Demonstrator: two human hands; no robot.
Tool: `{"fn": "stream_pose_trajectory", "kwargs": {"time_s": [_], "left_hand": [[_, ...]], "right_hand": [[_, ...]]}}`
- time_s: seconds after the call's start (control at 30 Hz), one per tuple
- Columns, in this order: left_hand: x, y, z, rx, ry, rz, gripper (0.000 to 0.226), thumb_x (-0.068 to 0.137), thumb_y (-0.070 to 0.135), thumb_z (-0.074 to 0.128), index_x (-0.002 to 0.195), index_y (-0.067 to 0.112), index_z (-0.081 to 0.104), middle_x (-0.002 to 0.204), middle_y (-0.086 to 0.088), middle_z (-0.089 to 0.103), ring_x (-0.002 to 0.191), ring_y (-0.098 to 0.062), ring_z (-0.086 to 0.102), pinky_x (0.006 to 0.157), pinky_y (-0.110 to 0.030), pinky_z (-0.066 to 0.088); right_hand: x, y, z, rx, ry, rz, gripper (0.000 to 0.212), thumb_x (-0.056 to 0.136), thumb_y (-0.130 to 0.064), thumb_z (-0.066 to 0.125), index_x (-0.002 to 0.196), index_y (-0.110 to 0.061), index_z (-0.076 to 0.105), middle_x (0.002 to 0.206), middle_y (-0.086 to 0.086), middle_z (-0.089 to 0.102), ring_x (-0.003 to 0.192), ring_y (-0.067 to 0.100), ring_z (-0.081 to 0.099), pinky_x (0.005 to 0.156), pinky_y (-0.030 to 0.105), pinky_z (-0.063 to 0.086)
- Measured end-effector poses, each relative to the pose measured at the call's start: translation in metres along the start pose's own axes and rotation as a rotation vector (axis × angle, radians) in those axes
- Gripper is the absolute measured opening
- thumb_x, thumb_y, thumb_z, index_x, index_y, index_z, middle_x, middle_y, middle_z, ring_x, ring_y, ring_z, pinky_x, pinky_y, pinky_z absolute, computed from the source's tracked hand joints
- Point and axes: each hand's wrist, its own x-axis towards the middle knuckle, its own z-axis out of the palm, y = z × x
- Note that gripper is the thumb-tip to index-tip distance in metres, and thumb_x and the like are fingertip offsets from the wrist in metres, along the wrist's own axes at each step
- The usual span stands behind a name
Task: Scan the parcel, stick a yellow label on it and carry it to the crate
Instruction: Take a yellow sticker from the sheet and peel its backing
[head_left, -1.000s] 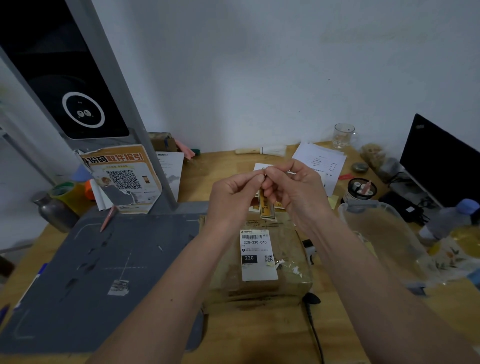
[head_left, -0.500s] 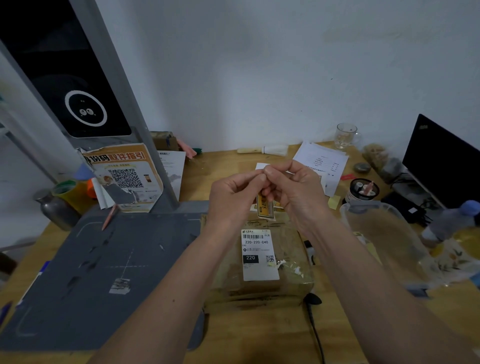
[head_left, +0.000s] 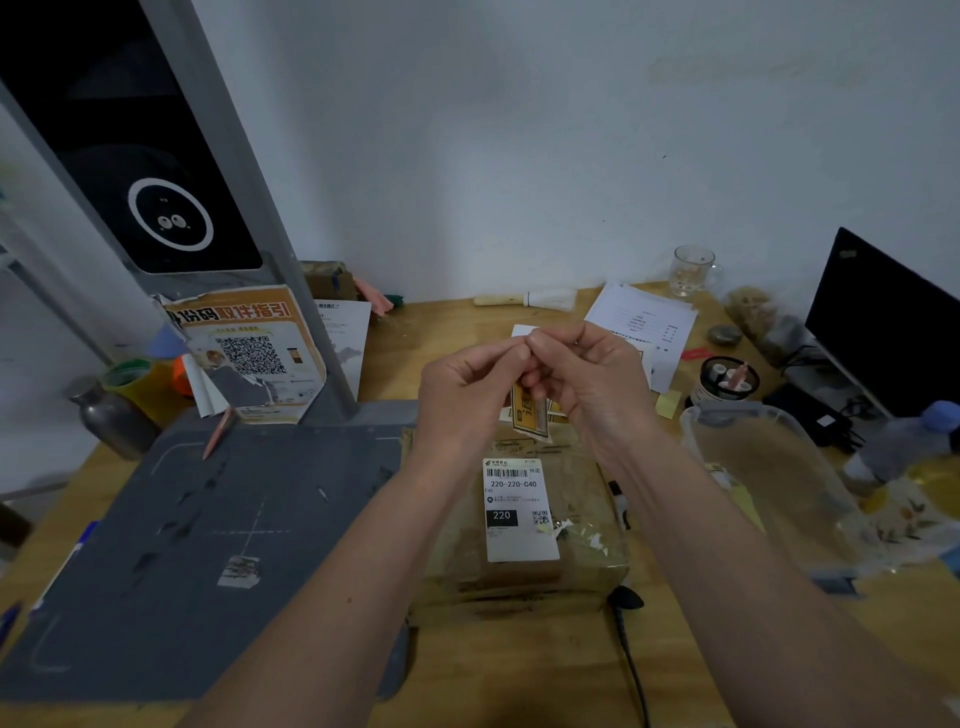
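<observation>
A brown parcel (head_left: 524, 577) wrapped in clear film lies on the wooden table, with a white shipping label (head_left: 519, 512) on top. Above its far end, my left hand (head_left: 467, 395) and my right hand (head_left: 592, 379) meet, fingertips pinched together on a yellow label (head_left: 530, 415) that hangs down between them. A white backing edge shows above the fingertips. A clear plastic crate (head_left: 769, 467) stands to the right of the parcel.
A grey scanner mat (head_left: 197, 540) lies at left under a tilted scanner post (head_left: 171, 171) with a QR poster. Papers, a glass, a marker cup (head_left: 727, 382), a dark monitor (head_left: 883, 322) and a water bottle crowd the right. A black cable (head_left: 628, 649) runs beside the parcel.
Both hands stay pinched together on the yellow label above the parcel, with only slight finger movement. The parcel has not moved.
</observation>
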Motion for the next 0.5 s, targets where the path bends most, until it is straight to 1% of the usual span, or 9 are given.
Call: {"fn": "stream_pose_trajectory", "kwargs": {"time_s": [0.1, 0.2, 0.27, 0.37, 0.43, 0.5], "left_hand": [[0.0003, 0.0013, -0.0004, -0.014, 0.003, -0.010, 0.015, 0.088, 0.011, 0.064, 0.091, 0.021, 0.075, 0.081, 0.004, 0.075, 0.073, -0.001, 0.068, 0.068, -0.016, 0.054], [0.0006, 0.0005, -0.0004, -0.018, 0.014, -0.019, 0.015, 0.088, 0.012, 0.064, 0.093, 0.021, 0.075, 0.082, 0.009, 0.075, 0.074, 0.002, 0.068, 0.066, -0.012, 0.052], [0.0010, -0.0007, -0.0002, -0.009, 0.016, -0.017, 0.017, 0.088, 0.012, 0.064, 0.093, 0.023, 0.075, 0.083, 0.012, 0.075, 0.077, 0.004, 0.068, 0.068, -0.012, 0.052], [0.0018, -0.0020, 0.0009, -0.010, 0.009, 0.001, 0.018, 0.088, 0.008, 0.063, 0.096, 0.019, 0.074, 0.084, 0.012, 0.074, 0.078, 0.003, 0.068, 0.071, -0.013, 0.053], [0.0021, -0.0035, 0.0015, 0.004, 0.013, 0.032, 0.020, 0.088, 0.006, 0.063, 0.097, 0.018, 0.074, 0.085, 0.011, 0.074, 0.078, 0.003, 0.069, 0.071, -0.014, 0.054], [0.0019, -0.0058, 0.0016, 0.022, 0.005, 0.065, 0.022, 0.087, 0.004, 0.063, 0.096, 0.021, 0.074, 0.090, 0.007, 0.075, 0.082, -0.001, 0.070, 0.076, -0.018, 0.055]], "right_hand": [[0.0004, -0.0005, -0.0011, 0.023, -0.014, 0.009, 0.004, 0.080, 0.001, 0.065, 0.084, -0.001, 0.066, 0.062, 0.008, 0.069, 0.052, 0.017, 0.062, 0.048, 0.023, 0.050], [0.0011, -0.0006, -0.0026, 0.023, -0.019, 0.009, 0.007, 0.083, 0.003, 0.062, 0.088, 0.002, 0.066, 0.064, 0.009, 0.070, 0.055, 0.017, 0.063, 0.050, 0.023, 0.051], [0.0007, -0.0006, -0.0035, 0.023, -0.021, 0.009, 0.008, 0.085, 0.004, 0.060, 0.091, 0.003, 0.065, 0.064, 0.009, 0.070, 0.057, 0.018, 0.064, 0.052, 0.023, 0.051], [-0.0001, 0.0001, -0.0035, 0.044, -0.017, 0.014, 0.010, 0.088, 0.004, 0.056, 0.094, 0.005, 0.065, 0.065, 0.010, 0.068, 0.058, 0.018, 0.063, 0.053, 0.024, 0.051], [-0.0002, 0.0005, -0.0032, 0.042, -0.012, 0.013, 0.011, 0.088, 0.004, 0.056, 0.093, 0.005, 0.065, 0.066, 0.011, 0.068, 0.058, 0.018, 0.063, 0.053, 0.024, 0.051], [-0.0004, 0.0007, -0.0030, 0.033, -0.010, 0.011, 0.010, 0.088, 0.005, 0.056, 0.092, 0.004, 0.065, 0.066, 0.010, 0.068, 0.059, 0.018, 0.062, 0.053, 0.023, 0.051]]}}
